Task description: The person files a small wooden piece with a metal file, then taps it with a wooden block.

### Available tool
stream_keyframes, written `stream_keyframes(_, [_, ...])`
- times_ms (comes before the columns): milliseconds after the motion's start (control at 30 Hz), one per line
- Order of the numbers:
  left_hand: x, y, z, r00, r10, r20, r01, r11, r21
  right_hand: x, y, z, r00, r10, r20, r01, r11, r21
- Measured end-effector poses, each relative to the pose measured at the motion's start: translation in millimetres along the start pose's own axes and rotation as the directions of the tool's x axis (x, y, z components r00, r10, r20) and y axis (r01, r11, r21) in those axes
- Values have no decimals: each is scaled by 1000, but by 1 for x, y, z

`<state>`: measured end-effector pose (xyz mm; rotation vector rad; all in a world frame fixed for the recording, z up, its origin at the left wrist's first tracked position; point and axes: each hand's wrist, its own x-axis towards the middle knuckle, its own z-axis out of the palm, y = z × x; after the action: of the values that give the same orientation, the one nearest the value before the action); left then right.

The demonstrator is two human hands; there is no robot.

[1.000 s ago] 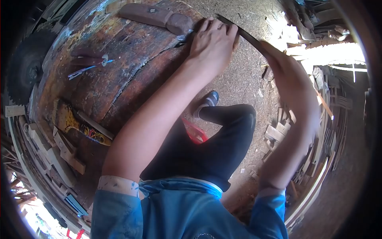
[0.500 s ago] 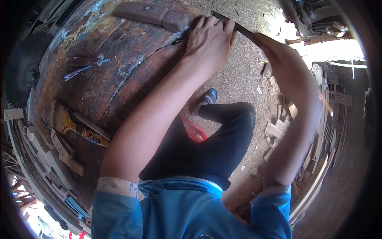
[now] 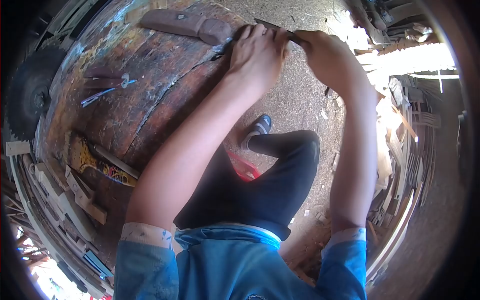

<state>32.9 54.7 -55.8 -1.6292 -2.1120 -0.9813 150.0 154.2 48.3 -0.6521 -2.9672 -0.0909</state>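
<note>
My right hand (image 3: 325, 55) is closed around the near end of a dark, flat, narrow bar (image 3: 272, 25) that looks like a file. The bar runs up and left, past the fingertips of my left hand. My left hand (image 3: 257, 52) lies at the far edge of the worn wooden bench (image 3: 165, 65), its fingers curled over and pressed down. Whatever is under those fingers is hidden by the hand. Just left of it, a reddish-brown shaped wood piece (image 3: 175, 22) with a rounded end block (image 3: 215, 31) lies on the bench.
On the bench lie a dark-red-handled tool (image 3: 102, 80), a blue pen-like stick (image 3: 97, 95) and a yellow-patterned saw handle (image 3: 107, 170). A toothed circular blade (image 3: 32, 95) stands at the left. Wood offcuts (image 3: 75, 195) lie lower left; sawdust covers the floor (image 3: 295, 100).
My right hand has moved left and slightly up, closer to my left hand, and the dark bar has slid left with it. My left hand has shifted only slightly left.
</note>
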Motion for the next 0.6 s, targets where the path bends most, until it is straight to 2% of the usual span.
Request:
stream_keyframes(67, [1,1,-3,999,-14,45,14,1000,1,-9,0,-8,999,41,16,-42,998,41])
stream_keyframes(133, [2,3,-4,998,-33,59,32,999,22,-49,5,-35,982,-86,-167,87,996,1])
stream_keyframes(233, [2,5,-8,993,-42,109,36,998,54,-100,-20,-87,980,193,37,-195,979,63])
stream_keyframes(367, [3,4,-15,995,-8,96,8,1000,0,-143,-21,-51,943,331,25,-328,916,232])
stream_keyframes(400, [5,6,-19,990,-31,140,31,1000,4,-151,-21,-37,929,368,41,-366,895,255])
stream_keyframes(433, [6,7,-22,986,-29,165,29,1000,0,-160,-19,-9,930,363,-49,-320,869,377])
stream_keyframes(467, [7,7,-23,981,-32,192,32,999,0,-164,-20,5,907,414,76,-398,786,472])
stream_keyframes(500, [7,7,-24,975,-35,222,36,999,2,-168,-24,24,895,434,99,-401,689,603])
stream_keyframes(533, [7,8,-25,974,-32,224,31,1000,6,-170,-30,35,868,455,199,-457,575,679])
stream_keyframes(567, [8,8,-25,974,-27,225,25,1000,10,-172,-33,57,870,458,185,-418,482,770])
stream_keyframes(600, [8,9,-25,974,-22,227,20,1000,10,-171,-39,70,843,470,261,-413,254,875])
